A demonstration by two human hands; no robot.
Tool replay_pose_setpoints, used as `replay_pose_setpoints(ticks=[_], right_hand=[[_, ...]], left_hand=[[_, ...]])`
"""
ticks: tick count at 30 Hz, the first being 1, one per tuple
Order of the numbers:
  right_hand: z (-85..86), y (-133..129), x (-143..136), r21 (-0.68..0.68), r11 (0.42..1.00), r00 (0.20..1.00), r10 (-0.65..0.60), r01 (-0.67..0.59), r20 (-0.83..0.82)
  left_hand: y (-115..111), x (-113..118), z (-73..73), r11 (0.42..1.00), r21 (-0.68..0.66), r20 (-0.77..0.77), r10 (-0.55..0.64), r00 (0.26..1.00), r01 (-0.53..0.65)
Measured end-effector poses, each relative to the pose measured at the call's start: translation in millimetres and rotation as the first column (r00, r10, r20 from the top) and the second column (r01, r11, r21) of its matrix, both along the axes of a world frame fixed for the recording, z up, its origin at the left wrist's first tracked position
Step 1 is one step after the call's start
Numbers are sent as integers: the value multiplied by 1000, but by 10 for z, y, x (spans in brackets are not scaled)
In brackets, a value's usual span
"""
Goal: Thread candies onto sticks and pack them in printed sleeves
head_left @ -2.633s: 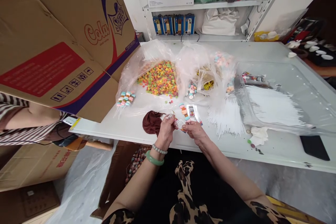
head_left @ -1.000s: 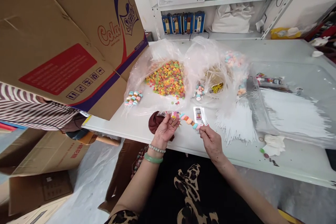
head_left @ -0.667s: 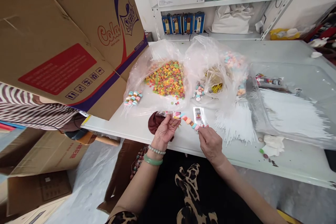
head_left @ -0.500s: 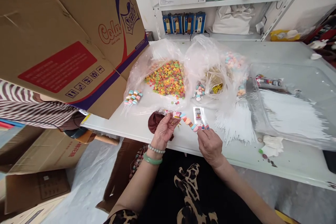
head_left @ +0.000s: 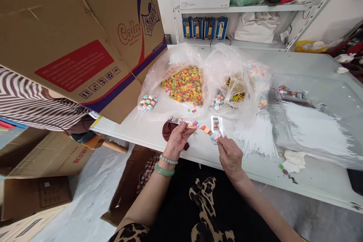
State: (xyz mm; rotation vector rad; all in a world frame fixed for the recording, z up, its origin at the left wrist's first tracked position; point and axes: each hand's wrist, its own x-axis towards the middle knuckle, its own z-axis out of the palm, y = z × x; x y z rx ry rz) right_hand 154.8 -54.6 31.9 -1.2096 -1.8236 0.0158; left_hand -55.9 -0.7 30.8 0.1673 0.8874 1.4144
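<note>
Between my hands a candy skewer (head_left: 206,130) of pink, blue, orange and brown pieces slants down to the right. My left hand (head_left: 178,138) is closed on a clear printed wrapper (head_left: 176,120) around the skewer's left end. My right hand (head_left: 230,155) pinches the skewer's lower right end; the fingertips hide the stick. Just behind the skewer, a small printed packet (head_left: 216,124) lies flat on the white table (head_left: 147,132). A dark brown item (head_left: 168,131), perhaps cloth, lies behind my left hand.
Clear bags hold colourful ring candies (head_left: 185,83) and gold ties (head_left: 237,97). Finished-looking skewers (head_left: 148,101) lie at left. White sticks (head_left: 256,132) and a clear plastic tray (head_left: 346,83) are at right. A large cardboard box (head_left: 93,15) stands left, beside a person's striped sleeve (head_left: 34,102).
The view has shifted slightly. The printed wrapper now shows more to the left of my left hand, and my right hand still pinches the skewer's end.
</note>
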Motion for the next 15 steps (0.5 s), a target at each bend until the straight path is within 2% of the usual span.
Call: replay_pose_setpoints(ticks=[10,15], right_hand=[[39,-20,-37,16,1000,999,-15,15,30],[63,-35,-32,67,996,985,-69,59,159]], left_hand=[[-39,50,6,991,-128,178,-2,984,25],[-56,60,-50,995,-93,144,-13,989,27]])
